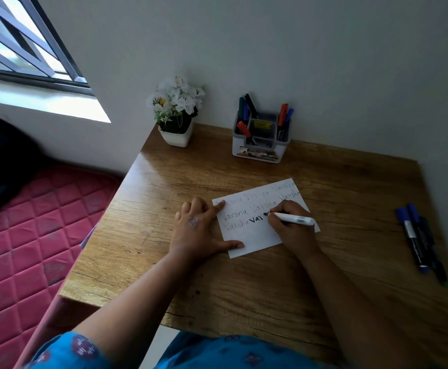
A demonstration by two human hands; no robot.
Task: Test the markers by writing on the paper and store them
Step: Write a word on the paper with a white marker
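The white marker with the black tip [292, 218] sits in the person's right hand [288, 225], fingers curled round the barrel in a normal writing grip, tip down on the white sheet of paper [254, 241] right at the end of some fresh bold black letters. Barrel points off toward 3 o'clock from the tip. The paper lies a bit tilted near the middle of the brown wood-grain bench [244, 288], and it's already got a few rows of the same word in faint reddish and darker ink above the black bit.

Left hand [194, 230] is at 9 o'clock of the paper, flat and spread out, holding nothing: index fingertip presses the paper's top-left corner and the thumb lies across the lower-left edge, pinning the sheet.

Out at 3 o'clock, near the bench's right edge and well apart from the paper, there's a little bunch of loose dark markers with blue caps [417, 235] lying side by side; exact count is hard to tell.

At 12 o'clock, back against the wall, stands a white and grey plastic desk organiser [260, 153] with red, blue, green and black markers sticking up out of its compartments. To 11 o'clock is a small white pot of white artificial flowers [176, 113] at the bench corner.

Off the bench at 9 o'clock there's a red quilted mattress [26, 235].
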